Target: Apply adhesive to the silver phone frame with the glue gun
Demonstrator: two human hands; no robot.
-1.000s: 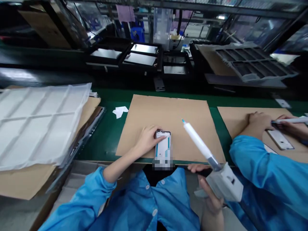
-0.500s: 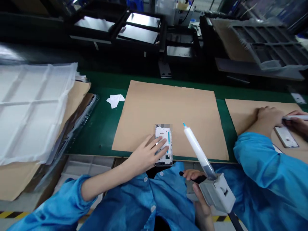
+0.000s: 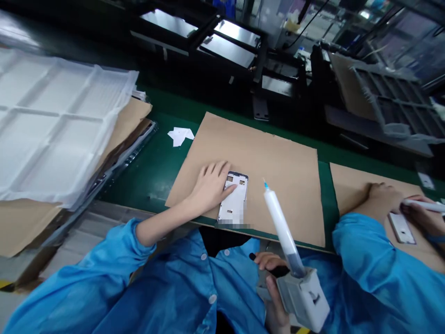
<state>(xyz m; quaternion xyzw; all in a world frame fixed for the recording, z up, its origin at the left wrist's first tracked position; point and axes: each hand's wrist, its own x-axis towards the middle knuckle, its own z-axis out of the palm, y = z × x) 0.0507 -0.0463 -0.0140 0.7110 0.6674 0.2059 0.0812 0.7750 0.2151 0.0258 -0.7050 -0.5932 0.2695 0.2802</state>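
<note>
Far left, a white moulded tray sheet (image 3: 59, 125) lies over stacked cardboard (image 3: 128, 123), overhanging the bench's near-left corner; its right edge stops short of the green belt (image 3: 156, 171), leaving an open green strip there with only a white paper scrap (image 3: 180, 135) on it. Next comes the main cardboard sheet (image 3: 271, 153), its left edge near the scrap, its near edge running along the bench front; the far and right parts of it are bare. The left hand (image 3: 210, 185) lies flat, fingers spread and loosely extended, palm down near the sheet's near-left corner, fingertips resting on the left side of the white phone frame (image 3: 234, 199), pressing rather than gripping. The frame lies flat on the cardboard, its long side running away from the person, its near end at the sheet's front edge and partly blurred. To the right, the right hand (image 3: 273, 287) is low by the body, closed around the grey dispenser gun (image 3: 302, 297); its white syringe barrel (image 3: 280, 222) tilts up and leftward, the blue tip (image 3: 266, 185) hovering above the cardboard just right of the frame, not touching. A narrow green gap separates a second cardboard sheet (image 3: 351, 178), where a co-worker's hand (image 3: 382, 197) rests beside another frame (image 3: 401, 228).
</note>
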